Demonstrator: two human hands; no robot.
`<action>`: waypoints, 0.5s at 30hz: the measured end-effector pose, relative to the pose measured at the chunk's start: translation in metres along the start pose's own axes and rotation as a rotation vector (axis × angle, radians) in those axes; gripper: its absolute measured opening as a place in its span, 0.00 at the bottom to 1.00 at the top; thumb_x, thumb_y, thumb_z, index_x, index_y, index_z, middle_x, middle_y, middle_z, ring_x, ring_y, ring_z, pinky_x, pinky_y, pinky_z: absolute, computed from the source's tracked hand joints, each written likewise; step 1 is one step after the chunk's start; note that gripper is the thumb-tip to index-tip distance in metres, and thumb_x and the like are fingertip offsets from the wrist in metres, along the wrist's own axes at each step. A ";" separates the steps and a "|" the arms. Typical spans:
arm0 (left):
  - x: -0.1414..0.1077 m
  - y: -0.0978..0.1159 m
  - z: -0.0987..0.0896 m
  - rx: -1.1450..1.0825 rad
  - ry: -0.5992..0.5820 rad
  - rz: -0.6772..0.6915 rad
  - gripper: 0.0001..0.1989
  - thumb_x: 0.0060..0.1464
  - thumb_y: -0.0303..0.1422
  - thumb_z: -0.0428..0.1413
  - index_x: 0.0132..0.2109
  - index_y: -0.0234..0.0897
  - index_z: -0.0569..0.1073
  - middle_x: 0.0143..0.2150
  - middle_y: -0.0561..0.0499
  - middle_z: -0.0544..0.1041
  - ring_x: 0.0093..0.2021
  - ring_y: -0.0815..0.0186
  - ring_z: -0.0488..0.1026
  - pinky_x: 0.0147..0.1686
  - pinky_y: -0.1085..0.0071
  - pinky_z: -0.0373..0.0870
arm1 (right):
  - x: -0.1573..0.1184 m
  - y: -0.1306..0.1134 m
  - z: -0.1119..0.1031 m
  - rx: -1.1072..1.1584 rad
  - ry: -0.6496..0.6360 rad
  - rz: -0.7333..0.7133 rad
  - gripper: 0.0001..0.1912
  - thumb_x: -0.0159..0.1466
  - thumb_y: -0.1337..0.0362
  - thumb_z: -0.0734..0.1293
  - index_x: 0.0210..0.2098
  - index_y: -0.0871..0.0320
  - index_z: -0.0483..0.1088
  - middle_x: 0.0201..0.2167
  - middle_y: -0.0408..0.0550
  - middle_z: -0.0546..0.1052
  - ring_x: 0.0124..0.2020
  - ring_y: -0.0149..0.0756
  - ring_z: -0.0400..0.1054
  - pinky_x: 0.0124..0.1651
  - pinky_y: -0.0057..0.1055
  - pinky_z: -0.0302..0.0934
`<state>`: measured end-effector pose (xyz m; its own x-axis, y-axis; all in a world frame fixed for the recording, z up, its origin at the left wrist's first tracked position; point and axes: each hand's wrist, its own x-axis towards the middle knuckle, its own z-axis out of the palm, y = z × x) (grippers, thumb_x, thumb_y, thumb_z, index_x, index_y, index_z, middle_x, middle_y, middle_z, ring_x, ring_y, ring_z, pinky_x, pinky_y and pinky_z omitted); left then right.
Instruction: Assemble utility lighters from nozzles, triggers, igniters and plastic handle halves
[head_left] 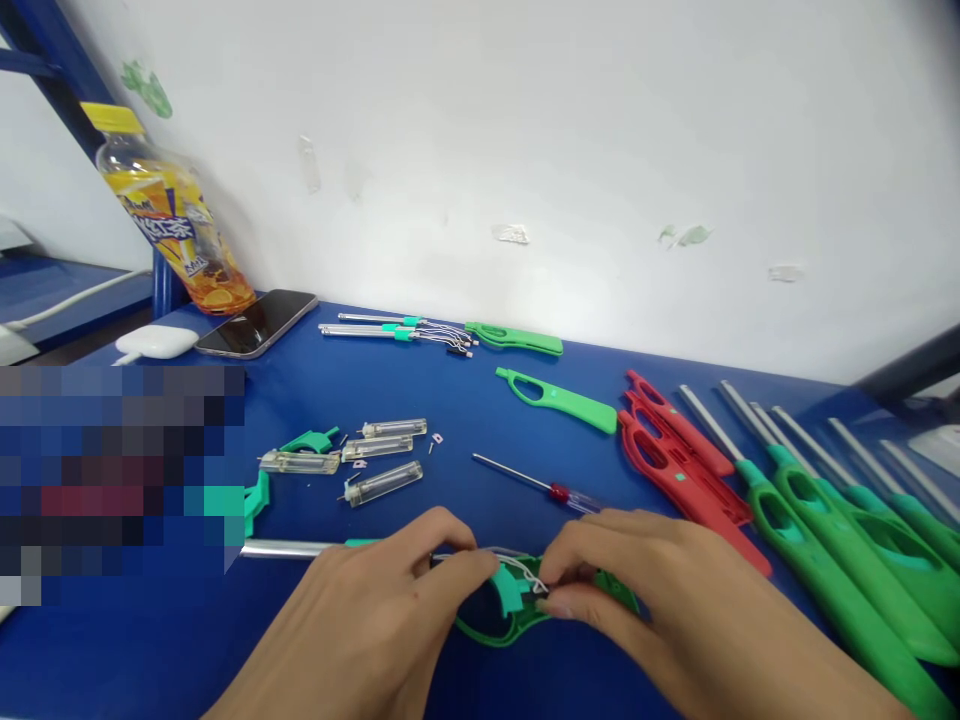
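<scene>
A green lighter casing half (pixel 504 636) lies under both my hands, with a teal trigger (pixel 511 590) and white wires (pixel 517 562) in it. My left hand (pixel 397 595) is closed over the casing's front end, thumb and forefinger beside the wires and trigger; a metal lighter tube (pixel 289 548) sticks out to the left. My right hand (pixel 626 575) pinches a small black igniter piece (pixel 538 592) at the wires' end, just behind the trigger. The rest of the casing is partly hidden by my right fingers.
Several clear fuel tanks (pixel 384 482) and teal triggers (pixel 311 441) lie left. A screwdriver (pixel 559 491), green casings (pixel 559 398), red casings (pixel 679 475) and assembled green lighters (pixel 817 560) lie ahead and right. A phone (pixel 259 322) and drink bottle (pixel 176 215) stand back left.
</scene>
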<state>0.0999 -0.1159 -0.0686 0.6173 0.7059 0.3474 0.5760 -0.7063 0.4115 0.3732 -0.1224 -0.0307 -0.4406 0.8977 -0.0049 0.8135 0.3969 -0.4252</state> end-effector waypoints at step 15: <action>0.000 0.000 -0.001 0.081 -0.058 0.000 0.22 0.72 0.21 0.53 0.60 0.49 0.82 0.50 0.52 0.85 0.34 0.67 0.86 0.33 0.76 0.79 | -0.003 0.006 0.000 0.042 -0.036 0.024 0.12 0.73 0.70 0.78 0.43 0.42 0.81 0.40 0.26 0.89 0.37 0.37 0.87 0.39 0.31 0.72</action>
<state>0.0997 -0.1154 -0.0679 0.6462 0.7030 0.2969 0.6157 -0.7101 0.3415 0.3793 -0.1225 -0.0335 -0.4354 0.8989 -0.0480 0.8076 0.3665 -0.4621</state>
